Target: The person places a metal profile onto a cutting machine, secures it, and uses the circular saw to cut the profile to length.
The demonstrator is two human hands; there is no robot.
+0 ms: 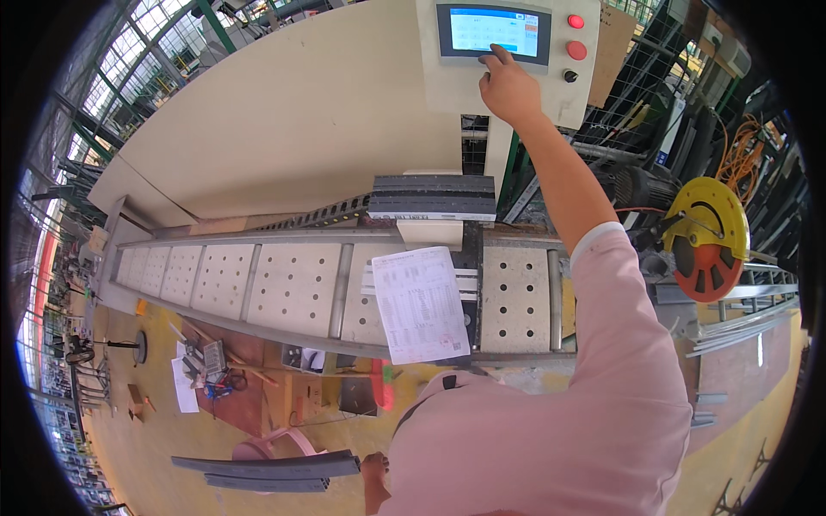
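Observation:
My right hand (511,86) is raised to the touchscreen (482,27) on a white control panel (456,86). Its fingertips are at the screen's lower edge, fingers partly bent, nothing held. Low down beside my body, my left hand (375,469) has its fingers curled; what they hold, if anything, is hidden. Right by it end several dark grey profile bars (275,467), lying over a pink stool (292,439). A printed paper sheet (422,305) lies on the roller conveyor (292,279) in front of me. Behind the sheet stands a dark block with grey ribs (432,197).
Two red buttons (576,50) and a black knob (570,76) sit right of the screen. A yellow and red saw guard (712,236) stands at the right, near metal profiles (748,322). Boxes and tools (211,361) lie below the conveyor at the left.

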